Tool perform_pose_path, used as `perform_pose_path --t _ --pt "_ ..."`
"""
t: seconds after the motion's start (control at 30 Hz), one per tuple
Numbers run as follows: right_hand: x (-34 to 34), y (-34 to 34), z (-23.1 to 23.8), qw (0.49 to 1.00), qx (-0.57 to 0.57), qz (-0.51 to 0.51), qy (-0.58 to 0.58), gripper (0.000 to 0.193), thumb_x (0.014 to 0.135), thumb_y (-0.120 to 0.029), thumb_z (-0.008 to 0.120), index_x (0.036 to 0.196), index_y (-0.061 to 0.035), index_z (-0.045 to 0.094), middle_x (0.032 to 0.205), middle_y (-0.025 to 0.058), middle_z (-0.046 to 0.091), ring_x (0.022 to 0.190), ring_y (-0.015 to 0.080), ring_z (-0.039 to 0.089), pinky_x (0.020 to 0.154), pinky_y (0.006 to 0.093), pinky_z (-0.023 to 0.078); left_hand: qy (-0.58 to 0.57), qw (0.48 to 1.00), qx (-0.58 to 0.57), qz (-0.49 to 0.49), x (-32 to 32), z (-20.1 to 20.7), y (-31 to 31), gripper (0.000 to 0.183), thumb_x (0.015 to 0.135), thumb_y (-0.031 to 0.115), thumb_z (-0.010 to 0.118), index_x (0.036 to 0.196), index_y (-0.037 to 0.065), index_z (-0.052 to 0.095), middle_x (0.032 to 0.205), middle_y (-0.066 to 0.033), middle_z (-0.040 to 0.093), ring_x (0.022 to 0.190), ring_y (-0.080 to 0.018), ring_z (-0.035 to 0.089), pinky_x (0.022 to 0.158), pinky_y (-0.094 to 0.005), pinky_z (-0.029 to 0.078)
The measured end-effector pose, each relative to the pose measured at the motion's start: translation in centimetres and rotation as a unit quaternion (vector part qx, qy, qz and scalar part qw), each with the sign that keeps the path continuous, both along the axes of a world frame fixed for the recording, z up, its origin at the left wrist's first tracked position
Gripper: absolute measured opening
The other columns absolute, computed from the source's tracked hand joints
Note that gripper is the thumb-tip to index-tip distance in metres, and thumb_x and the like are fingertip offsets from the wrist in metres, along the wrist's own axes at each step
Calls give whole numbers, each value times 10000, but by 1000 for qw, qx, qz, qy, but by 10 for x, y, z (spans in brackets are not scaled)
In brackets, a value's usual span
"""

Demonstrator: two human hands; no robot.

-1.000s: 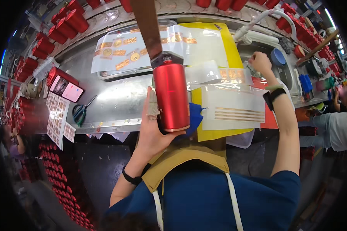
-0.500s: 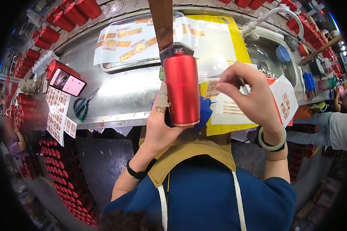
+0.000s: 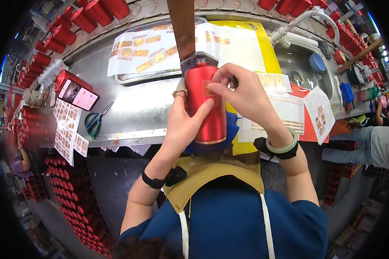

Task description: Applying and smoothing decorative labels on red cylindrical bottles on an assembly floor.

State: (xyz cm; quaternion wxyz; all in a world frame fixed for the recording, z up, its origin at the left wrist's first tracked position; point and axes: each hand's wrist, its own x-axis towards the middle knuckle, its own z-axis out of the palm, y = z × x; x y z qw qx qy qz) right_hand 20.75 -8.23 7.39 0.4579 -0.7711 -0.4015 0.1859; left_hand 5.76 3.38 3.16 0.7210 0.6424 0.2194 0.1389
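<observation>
Head view: hands [image 3: 186, 123] [image 3: 248, 95] hold glossy red cylinder [image 3: 215, 123], thin film [image 3: 208, 89].

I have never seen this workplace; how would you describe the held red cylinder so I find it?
Over the metal table, find the brown bar reaching in from the picture's top. Just below its end is the red cylinder, gripped by the left hand. Unlike the other red cylinders at the back, it has the right hand holding a small gold sticker at its front.
</observation>
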Motion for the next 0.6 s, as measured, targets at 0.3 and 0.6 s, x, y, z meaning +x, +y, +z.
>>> perform_pose_path --t 0.3,0.6 --pt "2 11 -48 984 38 -91 148 552 873 -388 828 1107 37 566 967 117 636 877 180 619 764 328 526 -40 998 -36 19 0 -6 1 709 934 164 772 1487 -60 390 1370 -177 592 1254 -214 611 1056 -366 509" --pt "-3 14 -53 978 70 -98 169 583 860 -398 847 1093 36 535 946 111 626 853 162 605 748 307 520 -46 997 -63 26 1 -6 0 702 931 145 773 1481 -62 390 1370 -177 589 1259 -212 609 1064 -367 509"
